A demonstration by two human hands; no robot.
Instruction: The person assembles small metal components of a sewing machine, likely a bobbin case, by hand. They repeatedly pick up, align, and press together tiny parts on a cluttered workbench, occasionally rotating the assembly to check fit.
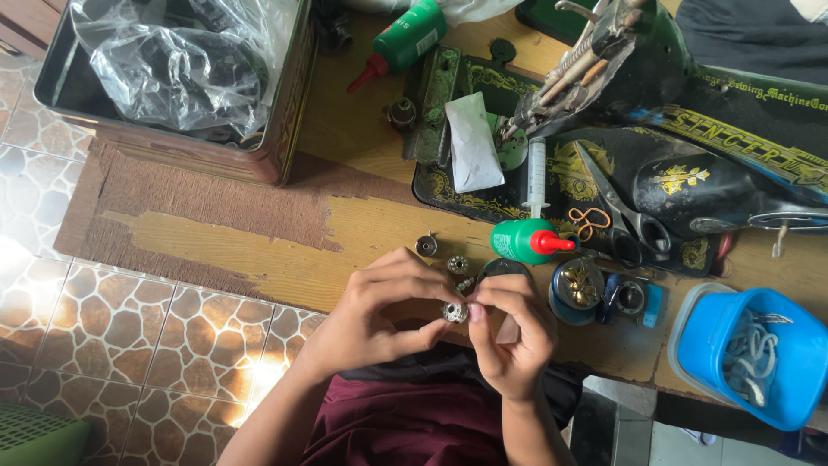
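My left hand (379,315) and my right hand (511,332) meet over the table's front edge. Between their fingertips they pinch a small round metal bobbin (454,312). Two more small metal bobbins (426,246) lie on the wooden table (371,233) just beyond my hands, next to a dark round part (504,267). A green bottle with a red cap (528,240) lies on its side close behind my right hand.
A black sewing machine (690,129) with scissors (625,216) on its bed fills the back right. A metal tin holding plastic bags (172,78) stands back left. A blue tub (755,354) sits at right, and another green bottle (405,39) lies at the back.
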